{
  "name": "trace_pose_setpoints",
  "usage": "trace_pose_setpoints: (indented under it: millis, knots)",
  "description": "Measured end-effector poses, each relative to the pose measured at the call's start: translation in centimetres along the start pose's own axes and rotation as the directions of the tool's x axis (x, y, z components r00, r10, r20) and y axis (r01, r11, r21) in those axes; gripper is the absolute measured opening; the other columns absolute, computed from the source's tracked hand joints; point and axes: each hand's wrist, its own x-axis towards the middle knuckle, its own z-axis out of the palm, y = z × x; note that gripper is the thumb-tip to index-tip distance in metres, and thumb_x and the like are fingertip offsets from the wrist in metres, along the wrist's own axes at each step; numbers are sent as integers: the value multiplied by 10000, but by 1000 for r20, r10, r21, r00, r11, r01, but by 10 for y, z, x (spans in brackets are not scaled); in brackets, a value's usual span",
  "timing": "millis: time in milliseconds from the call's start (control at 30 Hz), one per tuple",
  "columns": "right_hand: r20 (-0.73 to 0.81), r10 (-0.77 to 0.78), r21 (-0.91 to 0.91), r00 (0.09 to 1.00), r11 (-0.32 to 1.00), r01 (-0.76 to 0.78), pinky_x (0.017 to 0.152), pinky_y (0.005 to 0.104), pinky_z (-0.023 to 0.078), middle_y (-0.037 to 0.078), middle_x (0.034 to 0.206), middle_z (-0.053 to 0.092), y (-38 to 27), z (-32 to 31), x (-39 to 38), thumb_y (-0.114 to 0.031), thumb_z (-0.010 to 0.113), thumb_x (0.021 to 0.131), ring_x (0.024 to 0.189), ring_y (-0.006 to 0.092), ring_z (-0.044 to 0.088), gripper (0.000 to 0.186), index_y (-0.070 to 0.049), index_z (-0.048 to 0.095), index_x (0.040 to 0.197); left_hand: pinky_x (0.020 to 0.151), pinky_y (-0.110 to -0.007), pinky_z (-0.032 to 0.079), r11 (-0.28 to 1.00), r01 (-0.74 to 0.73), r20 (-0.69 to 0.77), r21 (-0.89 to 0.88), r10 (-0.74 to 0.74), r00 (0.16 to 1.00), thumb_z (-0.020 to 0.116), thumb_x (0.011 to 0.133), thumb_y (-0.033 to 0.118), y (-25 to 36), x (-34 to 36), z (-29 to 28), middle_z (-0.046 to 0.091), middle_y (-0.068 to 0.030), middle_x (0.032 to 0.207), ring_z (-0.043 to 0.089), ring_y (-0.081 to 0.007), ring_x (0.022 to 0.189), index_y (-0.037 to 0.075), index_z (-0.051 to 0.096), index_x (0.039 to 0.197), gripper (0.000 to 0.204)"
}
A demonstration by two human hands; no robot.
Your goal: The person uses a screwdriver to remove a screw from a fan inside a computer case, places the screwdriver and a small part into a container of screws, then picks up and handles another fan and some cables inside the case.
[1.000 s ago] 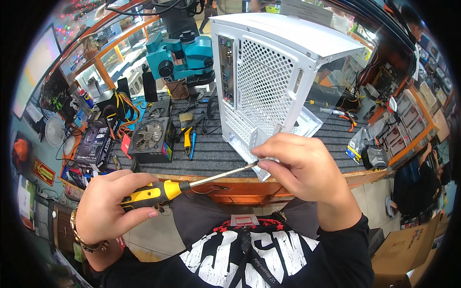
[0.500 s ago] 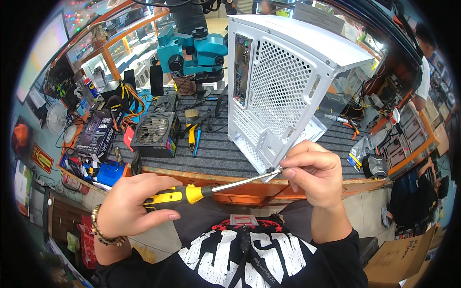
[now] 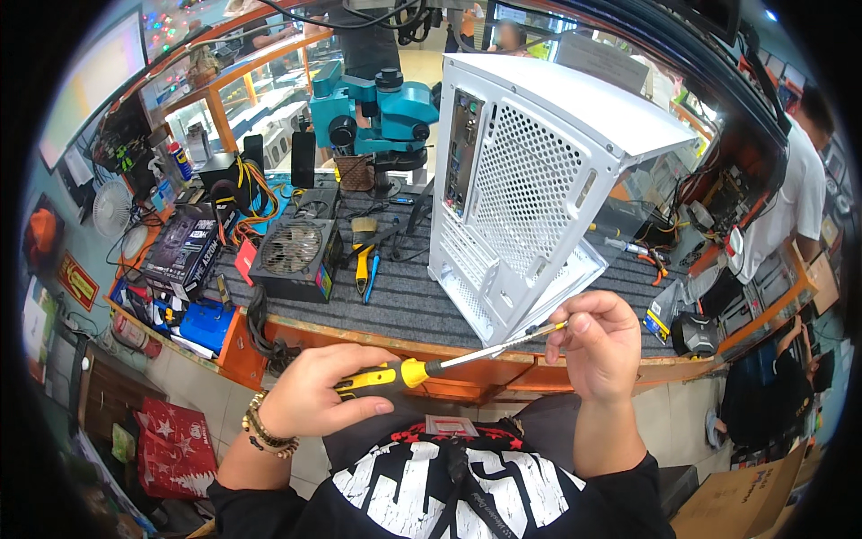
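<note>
A yellow and black screwdriver (image 3: pixel 409 373) lies in my left hand (image 3: pixel 314 395), its handle gripped between thumb and fingers. The metal shaft points right and slightly up, in front of the lower edge of a white computer case (image 3: pixel 597 112). My right hand (image 3: pixel 603 346) is closed in a pinch at the screwdriver's tip; whatever small thing is between its fingertips is too small to name. Upright on the bench, the case shows its perforated rear panel and a strip of ports.
Left of the case stand a power supply (image 3: pixel 296 256), a brush (image 3: pixel 363 242) and a blue pen-like tool (image 3: pixel 372 278). Behind them is a teal microscope (image 3: pixel 382 112). A boxed part (image 3: pixel 182 251) sits farther left. Orange-handled pliers (image 3: pixel 654 265) lie to the right.
The screwdriver and both hands have shifted right and lower in the view. My right fingers have turned and moved along to the screwdriver's tip. The view itself has shifted slightly.
</note>
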Motion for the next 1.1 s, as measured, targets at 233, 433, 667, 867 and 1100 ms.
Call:
trace_pose_setpoints:
  millis: [233, 433, 667, 867, 1100]
  knots:
    - [58, -88, -5, 994, 996, 89, 669, 365, 648, 191, 1083, 732, 3, -5, 2, 86, 726, 980, 894, 219, 725, 178, 29, 670, 1139, 889, -371, 618, 989, -7, -33, -147, 2, 999, 921, 884, 269, -14, 0, 37, 807, -144, 1126, 795, -314, 994, 25, 742, 1311, 523]
    - [34, -70, 64, 997, 996, 68, 721, 378, 655, 177, 1092, 722, 1, -2, 1, 105, 710, 973, 952, 220, 715, 198, -11, 642, 1118, 932, -374, 612, 970, -26, -57, -241, 13, 998, 908, 909, 251, -26, -3, 63, 802, -156, 1190, 796, -296, 1051, -6, 718, 1330, 529]
    - [3, 8, 126, 1000, 992, -9, 713, 375, 650, 228, 1109, 785, 7, -5, 2, 90, 710, 983, 889, 242, 757, 183, -40, 655, 1100, 946, -347, 605, 938, -3, -32, -346, -9, 999, 904, 906, 210, -36, -5, 78, 796, -169, 1218, 796, -257, 1071, -34, 698, 1347, 545]
    - [15, 79, 124, 997, 989, -80, 665, 354, 632, 238, 1101, 803, 9, -11, -2, 48, 730, 997, 758, 241, 762, 159, -52, 655, 1095, 918, -374, 606, 944, -35, -77, -329, 10, 997, 903, 913, 231, -35, -6, 83, 792, -164, 1174, 786, -297, 1028, -15, 710, 1331, 521]
    - [-3, 43, 154, 999, 987, -42, 631, 330, 606, 238, 1110, 802, 17, -10, -3, -22, 733, 1033, 755, 218, 771, 138, -61, 626, 1112, 919, -374, 605, 947, -31, -74, -320, 7, 997, 905, 913, 230, -37, -9, 83, 789, -172, 1176, 785, -300, 1031, -18, 710, 1325, 518]
